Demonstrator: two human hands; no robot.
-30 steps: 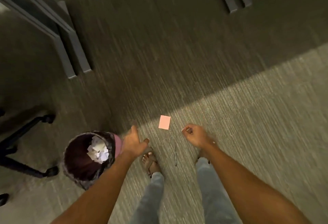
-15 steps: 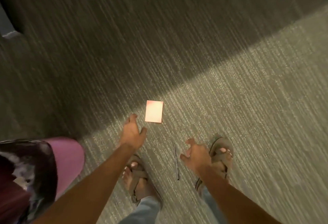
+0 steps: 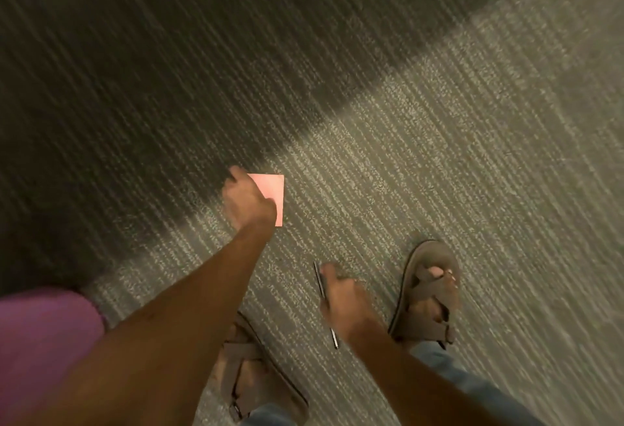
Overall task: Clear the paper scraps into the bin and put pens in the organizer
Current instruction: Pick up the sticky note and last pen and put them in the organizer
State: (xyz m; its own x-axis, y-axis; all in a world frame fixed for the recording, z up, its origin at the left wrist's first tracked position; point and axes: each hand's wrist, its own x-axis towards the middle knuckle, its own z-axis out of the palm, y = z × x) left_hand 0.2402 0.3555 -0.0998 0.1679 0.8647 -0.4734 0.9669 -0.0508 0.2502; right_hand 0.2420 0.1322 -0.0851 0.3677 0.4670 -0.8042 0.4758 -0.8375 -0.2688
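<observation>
A pink paper note [image 3: 271, 192] lies flat on the carpet. My left hand [image 3: 248, 201] is down on its left part, thumb and fingers spread over it, hiding that side. A thin dark pen [image 3: 334, 338] lies on the carpet between my feet. My right hand [image 3: 347, 300] is lowered over its middle, thumb against the upper end; both pen tips stick out. Whether those fingers have closed on the pen is hidden by the hand. The pink side of the bin [image 3: 44, 341] shows at the lower left.
My sandalled feet stand on the striped grey carpet, the left foot [image 3: 256, 381] under my left arm and the right foot [image 3: 429, 294] just right of the pen. A dark shadow band [image 3: 169, 71] covers the far left carpet.
The view has dropped closer to the floor. My left hand has moved forward onto the pink note. My right hand has come down from beside the pen onto it.
</observation>
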